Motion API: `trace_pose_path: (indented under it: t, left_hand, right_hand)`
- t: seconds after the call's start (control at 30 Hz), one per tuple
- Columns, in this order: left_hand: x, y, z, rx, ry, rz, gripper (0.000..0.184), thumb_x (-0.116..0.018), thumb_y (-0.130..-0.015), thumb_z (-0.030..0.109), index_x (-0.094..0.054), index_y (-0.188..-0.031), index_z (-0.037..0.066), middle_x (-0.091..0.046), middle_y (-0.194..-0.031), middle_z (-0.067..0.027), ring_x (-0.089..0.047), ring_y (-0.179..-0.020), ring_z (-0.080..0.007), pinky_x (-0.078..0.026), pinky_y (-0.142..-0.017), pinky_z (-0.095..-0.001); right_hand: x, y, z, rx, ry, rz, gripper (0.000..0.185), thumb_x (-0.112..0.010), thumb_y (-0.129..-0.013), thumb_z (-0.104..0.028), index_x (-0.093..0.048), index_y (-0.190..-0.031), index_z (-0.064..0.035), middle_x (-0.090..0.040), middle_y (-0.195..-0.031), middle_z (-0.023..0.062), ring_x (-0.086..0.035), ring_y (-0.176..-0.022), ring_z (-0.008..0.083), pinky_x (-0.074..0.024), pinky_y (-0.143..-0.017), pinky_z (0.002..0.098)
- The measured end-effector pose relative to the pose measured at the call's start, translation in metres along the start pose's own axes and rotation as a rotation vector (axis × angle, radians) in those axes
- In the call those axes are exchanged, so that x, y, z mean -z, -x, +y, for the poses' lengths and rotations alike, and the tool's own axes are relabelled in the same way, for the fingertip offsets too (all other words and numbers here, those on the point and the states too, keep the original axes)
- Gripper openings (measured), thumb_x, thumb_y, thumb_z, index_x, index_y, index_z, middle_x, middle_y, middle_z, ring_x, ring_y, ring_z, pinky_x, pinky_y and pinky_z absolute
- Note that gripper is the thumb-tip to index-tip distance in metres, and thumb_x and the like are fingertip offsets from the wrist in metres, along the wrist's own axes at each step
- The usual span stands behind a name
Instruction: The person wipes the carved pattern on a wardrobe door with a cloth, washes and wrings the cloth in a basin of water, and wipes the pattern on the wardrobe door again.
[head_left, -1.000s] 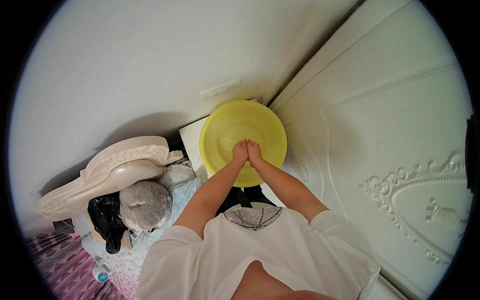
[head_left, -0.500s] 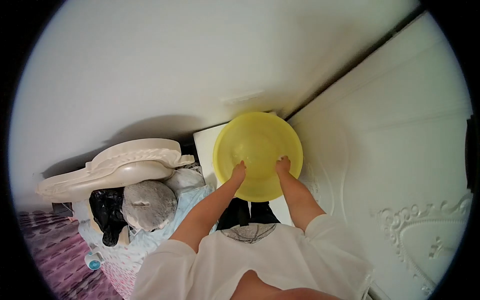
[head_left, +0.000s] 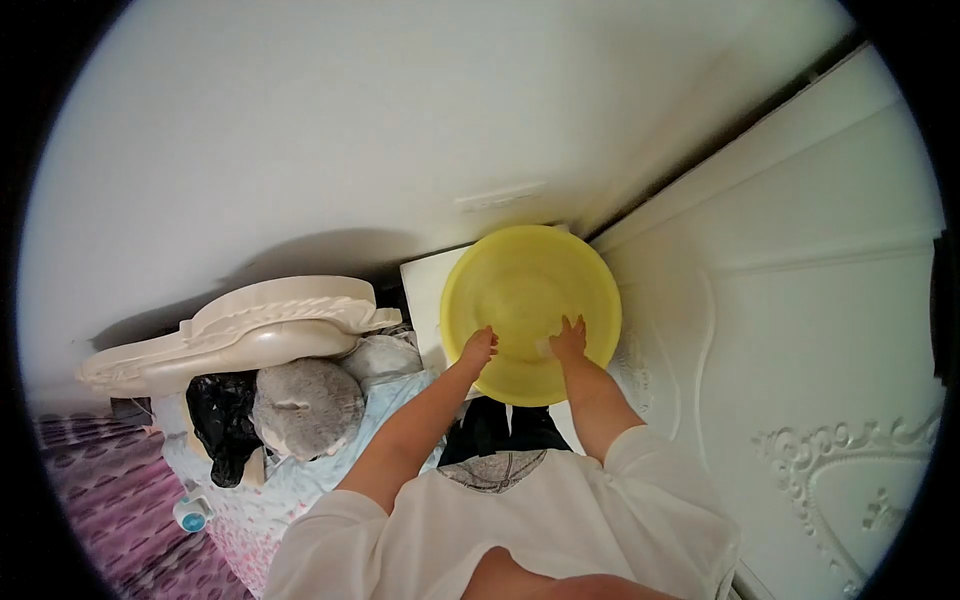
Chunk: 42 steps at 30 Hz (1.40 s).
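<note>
My two bare hands work inside the near part of a yellow basin [head_left: 530,262], which lies beneath and beyond them on a white surface [head_left: 427,290]. My left hand [head_left: 478,348] has its fingers curled inward; I cannot tell whether they pinch anything. My right hand [head_left: 570,340], apart from it, holds its fingers spread, a small pale patch [head_left: 544,347] just beside it, too blurred to identify. Left of my hands sit a black plastic bag [head_left: 222,420] and a grey fuzzy bundle [head_left: 308,408]. Good handling here, I judge, means keeping both wrists inside the rim, moving gently and evenly, and leaning no weight on the near edge, lest the basin tip.
</note>
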<state>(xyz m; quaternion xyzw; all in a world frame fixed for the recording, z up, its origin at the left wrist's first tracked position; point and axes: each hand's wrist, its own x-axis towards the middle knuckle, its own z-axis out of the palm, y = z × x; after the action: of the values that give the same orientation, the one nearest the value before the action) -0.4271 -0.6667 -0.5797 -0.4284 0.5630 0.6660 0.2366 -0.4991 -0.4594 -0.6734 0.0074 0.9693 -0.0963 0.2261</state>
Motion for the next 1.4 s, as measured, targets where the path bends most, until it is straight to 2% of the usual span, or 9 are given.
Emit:
trace_pose_path:
  t: [0.1, 0.17, 0.4, 0.6, 0.7, 0.9, 1.07, 1.17, 1.4]
  left_hand:
    - [0.0, 0.006, 0.001, -0.008, 0.007, -0.004, 0.039, -0.037, -0.09, 0.044, -0.052, -0.091, 0.008, -0.052, -0.081, -0.0033, -0.053, -0.067, -0.0165, -0.04, -0.063, -0.0303]
    - [-0.004, 0.009, -0.001, -0.002, 0.003, -0.004, 0.038, -0.037, -0.09, 0.043, -0.052, -0.091, 0.008, -0.052, -0.081, -0.0032, -0.053, -0.067, -0.0167, -0.04, -0.062, -0.0303]
    - [-0.003, -0.003, -0.009, 0.009, -0.056, -0.078, 0.039, -0.038, -0.09, 0.045, -0.051, -0.095, 0.008, -0.053, -0.089, -0.0048, -0.053, -0.076, -0.0175, -0.041, -0.07, -0.0353]
    - [-0.007, 0.004, 0.004, -0.001, -0.071, -0.081, 0.033, -0.046, -0.087, 0.038, -0.051, -0.095, 0.006, -0.053, -0.083, -0.004, -0.052, -0.07, -0.0155, -0.039, -0.059, -0.0303]
    - [-0.01, 0.003, 0.008, -0.014, -0.089, -0.087, 0.035, -0.05, -0.085, 0.037, -0.051, -0.101, 0.006, -0.053, -0.087, -0.0056, -0.052, -0.073, -0.017, -0.041, -0.062, -0.0328]
    - [-0.029, -0.005, 0.021, 0.077, -0.118, -0.06, 0.053, -0.051, -0.083, 0.045, -0.044, -0.122, 0.01, -0.051, -0.106, -0.0103, -0.049, -0.097, -0.0256, -0.042, -0.077, -0.0455]
    - [-0.046, 0.005, 0.039, 0.229, 0.253, -0.113, 0.059, -0.043, -0.084, 0.058, -0.04, -0.121, 0.012, -0.048, -0.115, -0.0096, -0.046, -0.106, -0.025, -0.038, -0.083, -0.0449]
    - [-0.053, -0.028, 0.026, 0.108, 0.48, -0.239, 0.054, -0.033, -0.089, 0.054, -0.045, -0.112, 0.007, -0.055, -0.099, -0.0106, -0.056, -0.087, -0.0263, -0.047, -0.067, -0.0387]
    - [-0.079, 0.011, 0.069, -0.086, -0.043, -0.088, 0.046, -0.035, -0.092, 0.045, -0.055, -0.092, 0.004, -0.051, -0.056, -0.0076, -0.046, -0.042, -0.0197, -0.033, -0.037, -0.0343]
  right_hand:
    - [-0.045, -0.041, 0.017, 0.092, -0.247, -0.566, 0.065, -0.065, -0.072, -0.035, -0.044, -0.128, -0.0123, -0.045, -0.127, 0.017, -0.039, -0.119, 0.0321, -0.0348, -0.097, 0.0414]
    - [-0.055, -0.037, 0.008, 0.253, 0.009, -0.719, 0.062, -0.065, -0.071, -0.035, -0.046, -0.126, -0.013, -0.047, -0.125, 0.0154, -0.042, -0.116, 0.0301, -0.0364, -0.095, 0.0404]
    - [0.036, 0.041, -0.004, 0.353, 0.386, -0.599, 0.053, -0.064, -0.071, -0.034, -0.054, -0.119, -0.0157, -0.054, -0.119, 0.0098, -0.053, -0.107, 0.0234, -0.042, -0.09, 0.0369]
    - [-0.032, 0.01, 0.019, 0.18, 0.414, -0.635, 0.04, -0.066, -0.065, -0.03, -0.064, -0.102, -0.0143, -0.058, -0.111, 0.0127, -0.056, -0.101, 0.0285, -0.0459, -0.082, 0.0381]
    - [-0.009, 0.006, 0.008, 0.24, 0.035, -0.518, 0.025, -0.067, -0.064, -0.024, -0.066, -0.083, -0.0079, -0.061, -0.1, 0.0143, -0.058, -0.09, 0.0294, -0.0474, -0.074, 0.0388]
    - [0.061, 0.031, -0.027, 0.371, -0.574, -0.354, 0.023, -0.065, -0.064, -0.008, -0.051, -0.082, -0.0049, -0.054, -0.08, 0.0069, -0.055, -0.075, 0.0187, -0.047, -0.068, 0.0323]
    - [0.127, 0.059, -0.055, 0.199, -1.283, -0.696, 0.02, -0.058, -0.075, -0.01, -0.048, -0.092, -0.0084, -0.05, -0.091, 0.0023, -0.05, -0.08, 0.014, -0.0448, -0.069, 0.0302]
    - [0.149, 0.067, -0.063, 0.079, -1.337, -0.485, 0.016, -0.052, -0.082, -0.019, -0.048, -0.094, -0.0092, -0.05, -0.094, 0.0021, -0.049, -0.082, 0.0139, -0.0435, -0.067, 0.03]
    - [0.116, 0.047, -0.083, -0.022, -0.935, -0.11, 0.051, -0.039, -0.088, -0.047, -0.055, -0.101, -0.0005, -0.06, -0.09, 0.0167, -0.058, -0.079, 0.0273, -0.0449, -0.067, 0.0387]
